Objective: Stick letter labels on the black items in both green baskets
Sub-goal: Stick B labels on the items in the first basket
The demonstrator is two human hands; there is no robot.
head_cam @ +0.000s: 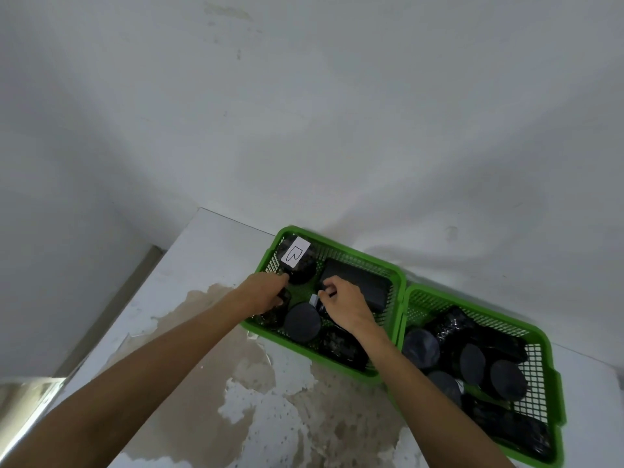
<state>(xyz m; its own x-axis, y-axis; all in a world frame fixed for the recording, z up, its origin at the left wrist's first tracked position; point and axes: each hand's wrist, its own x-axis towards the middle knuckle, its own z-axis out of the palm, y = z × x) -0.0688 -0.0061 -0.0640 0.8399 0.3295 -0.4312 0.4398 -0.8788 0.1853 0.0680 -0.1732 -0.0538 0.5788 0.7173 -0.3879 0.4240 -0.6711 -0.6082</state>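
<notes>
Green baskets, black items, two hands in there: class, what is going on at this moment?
A person works with both bare hands inside the left green basket. The left hand rests on a wrapped black item near the basket's left side. The right hand pinches something small with a white patch, probably a label, though it is too hidden to be sure. One black jar at the far corner already carries a white label. The right green basket shows no clear labels yet.
</notes>
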